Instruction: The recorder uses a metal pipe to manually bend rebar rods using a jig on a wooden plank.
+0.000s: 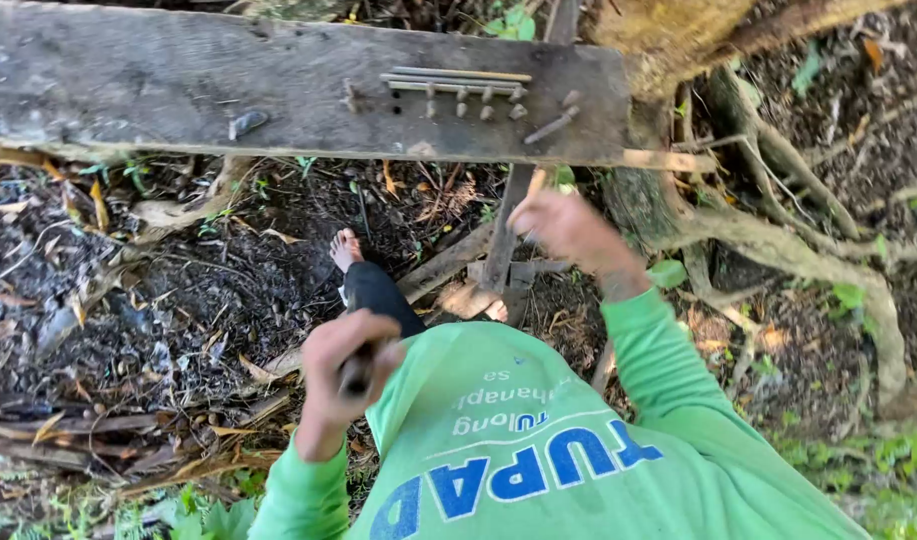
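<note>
Looking straight down here: the left hand (pixel 343 365) is balled into a tight fist, fingers wrapped fully round a dark handle (pixel 356 375) — only a short stub pokes out of the grip, so what sort of tool it belongs to can't be told. That fist sits low, close to the green shirt (pixel 538 450), well short of the table.

Up ahead, the right hand (pixel 568 228) is stretched forward, fingers loosely spread and holding nothing that shows (it is blurred, so the exact gap between them is hard to call). It hangs just under the near edge of the weathered plank table (pixel 178 80), by the right end.

Now the key relation: on top of that plank, just above and a little left of the right hand, lies a bundle of long metal rods (pixel 456 80), long axis running left to right along the board. Beneath them stands a row of short bolts (pixel 473 102), and one loose bolt (pixel 550 126) lies at a slant nearest the right hand. The right hand is clearly the closer one to all this metalwork; the left is well apart from it.

Further left on the plank rests a small dark piece (pixel 246 122). Below, a bare foot (pixel 345 247) on dark soil, tree roots (pixel 778 220) to the right.
</note>
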